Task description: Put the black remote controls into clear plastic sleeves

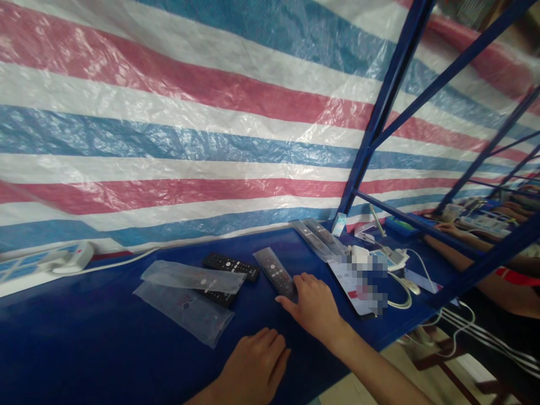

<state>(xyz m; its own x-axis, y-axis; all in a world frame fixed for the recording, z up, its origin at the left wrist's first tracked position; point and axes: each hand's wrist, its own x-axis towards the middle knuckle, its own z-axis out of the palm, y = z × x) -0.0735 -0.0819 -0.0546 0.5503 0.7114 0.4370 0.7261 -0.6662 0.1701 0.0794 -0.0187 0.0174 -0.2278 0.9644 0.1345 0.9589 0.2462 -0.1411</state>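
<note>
A dark remote control (274,272) in a clear plastic sleeve lies on the blue tabletop. My right hand (316,306) is at its near end, thumb apart from the fingers, fingertips at the sleeve's edge; whether they press on it is unclear. Closer to me, my left hand (257,365) rests with curled fingers and nothing visible in them. Left of the sleeved remote, a bare black remote (248,271) is partly covered by a clear plastic sleeve (194,277). Another sleeve (181,309) lies below, and a second black remote (221,296) shows between them.
Two sleeved remotes (323,236) lie farther back, near a phone (352,287) and white chargers with cables (399,259). A power strip (46,264) is at far left. Blue frame posts (371,135) rise by a striped tarp (211,129). Another person's arm (455,253) is at right.
</note>
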